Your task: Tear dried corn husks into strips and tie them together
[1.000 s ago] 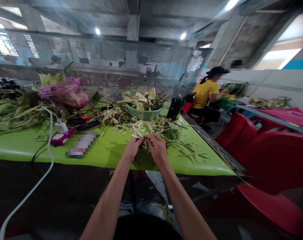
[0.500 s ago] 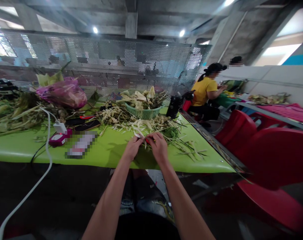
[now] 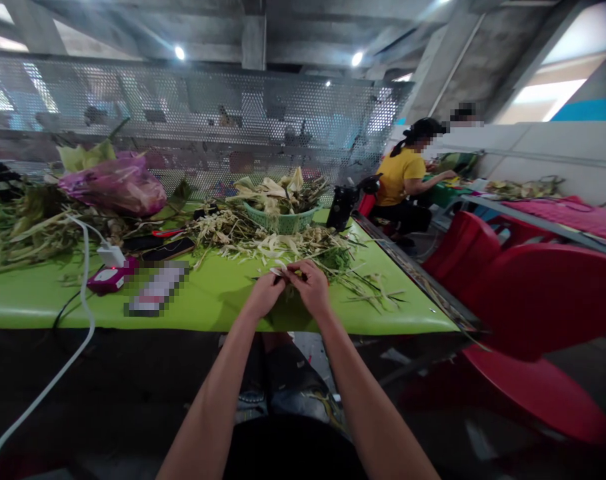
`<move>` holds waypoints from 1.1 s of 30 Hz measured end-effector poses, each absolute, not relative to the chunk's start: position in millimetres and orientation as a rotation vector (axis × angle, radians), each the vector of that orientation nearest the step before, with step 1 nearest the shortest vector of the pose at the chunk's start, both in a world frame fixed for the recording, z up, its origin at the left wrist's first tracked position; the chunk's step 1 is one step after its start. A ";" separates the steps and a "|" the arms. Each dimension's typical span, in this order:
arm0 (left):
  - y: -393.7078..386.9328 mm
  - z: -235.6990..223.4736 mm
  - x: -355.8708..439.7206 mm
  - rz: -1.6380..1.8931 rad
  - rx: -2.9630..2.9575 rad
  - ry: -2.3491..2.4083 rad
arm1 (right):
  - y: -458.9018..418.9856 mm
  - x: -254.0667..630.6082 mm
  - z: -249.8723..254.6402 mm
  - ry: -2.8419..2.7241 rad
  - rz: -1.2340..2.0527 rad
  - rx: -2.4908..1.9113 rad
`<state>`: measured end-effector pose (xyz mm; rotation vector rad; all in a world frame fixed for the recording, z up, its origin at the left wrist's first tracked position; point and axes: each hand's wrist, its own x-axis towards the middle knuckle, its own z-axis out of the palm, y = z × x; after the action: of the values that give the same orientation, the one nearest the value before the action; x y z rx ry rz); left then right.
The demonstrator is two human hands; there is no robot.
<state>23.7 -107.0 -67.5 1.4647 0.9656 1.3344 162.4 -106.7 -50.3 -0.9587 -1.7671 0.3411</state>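
Observation:
My left hand (image 3: 264,294) is closed in a pinch on a pale, dried husk strip (image 3: 279,268) just above the table's near side. Fingertips of my right hand (image 3: 309,285) meet the left ones at the same strip and are closed on it too. A small bit of red-orange shows beside the right hand; what it belongs to is hidden. Just beyond both hands lies a loose heap of dry husk strips (image 3: 277,248). Behind the heap, a green plastic basket (image 3: 281,222) is piled with dried husks.
Left on the green table (image 3: 223,313) are a pink-purple bag (image 3: 115,183), a purple charger block (image 3: 111,277) with white cable, and a blurred-out phone (image 3: 157,288). A black bottle-like object (image 3: 341,207) stands right of the basket. Red chairs (image 3: 533,300) and a seated person (image 3: 403,177) are at right.
My fingers have drawn closer together around the strip, and less red shows at my right hand. The view has shifted slightly. The seated person's arm has reached forward.

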 end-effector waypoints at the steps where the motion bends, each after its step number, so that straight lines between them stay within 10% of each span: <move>1: -107.8 -66.3 23.9 1.323 1.466 0.975 | -105.9 162.7 -50.9 -1.749 0.332 -0.974; 33: -110.4 -60.6 24.2 1.505 1.103 1.043 | -104.3 157.8 -53.9 -1.988 0.255 -1.095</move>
<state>24.2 -110.4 -60.6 1.1025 1.0431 1.5047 157.8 -104.3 -53.9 -1.0948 -1.9879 0.2547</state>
